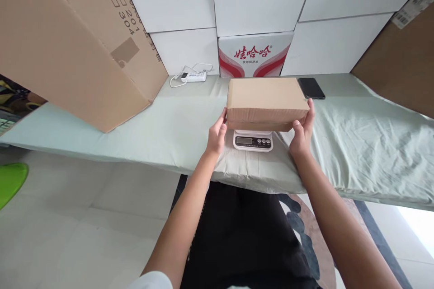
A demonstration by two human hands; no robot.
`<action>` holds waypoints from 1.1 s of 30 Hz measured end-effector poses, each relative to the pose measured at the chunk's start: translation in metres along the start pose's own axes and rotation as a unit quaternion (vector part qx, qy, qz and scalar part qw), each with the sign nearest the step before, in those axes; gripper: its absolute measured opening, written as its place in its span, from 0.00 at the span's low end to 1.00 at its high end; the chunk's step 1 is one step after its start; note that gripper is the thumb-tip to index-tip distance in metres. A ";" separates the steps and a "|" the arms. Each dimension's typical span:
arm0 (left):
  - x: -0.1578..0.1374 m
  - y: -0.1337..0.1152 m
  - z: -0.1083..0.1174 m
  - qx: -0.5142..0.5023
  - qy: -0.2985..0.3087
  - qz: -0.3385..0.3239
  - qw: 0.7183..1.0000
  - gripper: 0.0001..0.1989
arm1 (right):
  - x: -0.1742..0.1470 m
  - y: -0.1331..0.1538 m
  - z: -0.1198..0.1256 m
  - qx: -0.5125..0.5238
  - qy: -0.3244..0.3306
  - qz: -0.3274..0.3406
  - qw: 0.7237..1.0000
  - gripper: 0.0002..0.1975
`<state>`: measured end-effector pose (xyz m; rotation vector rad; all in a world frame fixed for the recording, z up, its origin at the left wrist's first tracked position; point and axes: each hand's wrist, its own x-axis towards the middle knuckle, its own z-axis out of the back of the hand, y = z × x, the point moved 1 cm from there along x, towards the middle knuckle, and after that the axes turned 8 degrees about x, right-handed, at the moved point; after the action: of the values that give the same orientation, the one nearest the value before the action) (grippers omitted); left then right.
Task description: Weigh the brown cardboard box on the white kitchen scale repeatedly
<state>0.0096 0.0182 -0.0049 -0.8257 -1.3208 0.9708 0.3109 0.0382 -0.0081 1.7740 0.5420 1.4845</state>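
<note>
A plain brown cardboard box [266,95] sits over a small white digital kitchen scale [252,141]; whether its weight rests on the scale I cannot tell. My left hand [217,135] grips the box's left side near the front corner. On the opposite end, my right hand [303,131] holds the right side, thumb on the front face and fingers along the end. The scale's dark display and several round buttons show below the box's front edge, while its platform is mostly hidden.
Behind the box stands a white-and-red carton [256,56]. A black phone [311,88] lies at the back right, and a white power strip [193,76] with a cable at the back left. Large cardboard boxes [84,45] flank the cloth-covered table [183,131].
</note>
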 end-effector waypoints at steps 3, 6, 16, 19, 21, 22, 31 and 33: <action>0.001 0.002 0.000 -0.004 -0.004 0.006 1.000 0.46 | 0.001 0.001 -0.001 0.011 0.002 -0.005 1.000 0.48; 0.001 0.003 0.000 -0.003 -0.002 0.010 1.000 0.46 | 0.001 0.002 -0.001 0.011 0.005 -0.009 1.000 0.47; 0.002 0.003 -0.001 0.004 -0.002 0.019 1.000 0.48 | 0.002 0.000 0.002 0.019 -0.009 -0.026 0.999 0.47; 0.002 0.004 -0.002 -0.005 0.000 0.017 1.000 0.46 | 0.002 0.000 0.001 0.030 0.000 -0.019 0.999 0.41; 0.003 0.003 -0.002 -0.003 0.000 0.016 1.000 0.46 | 0.003 0.000 0.000 0.034 0.004 -0.012 0.999 0.36; 0.003 0.002 -0.002 0.000 0.001 0.016 1.000 0.46 | 0.003 0.001 0.000 0.035 0.004 -0.011 0.999 0.35; 0.002 -0.001 -0.001 0.010 0.006 0.003 1.000 0.44 | 0.003 0.004 0.000 0.036 0.012 -0.021 0.999 0.37; 0.002 -0.002 -0.001 0.012 0.006 0.005 1.000 0.45 | 0.003 0.005 -0.001 0.036 0.009 -0.021 0.999 0.38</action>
<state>0.0112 0.0195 -0.0025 -0.8196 -1.2937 0.9856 0.3100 0.0379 -0.0021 1.7952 0.6460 1.4691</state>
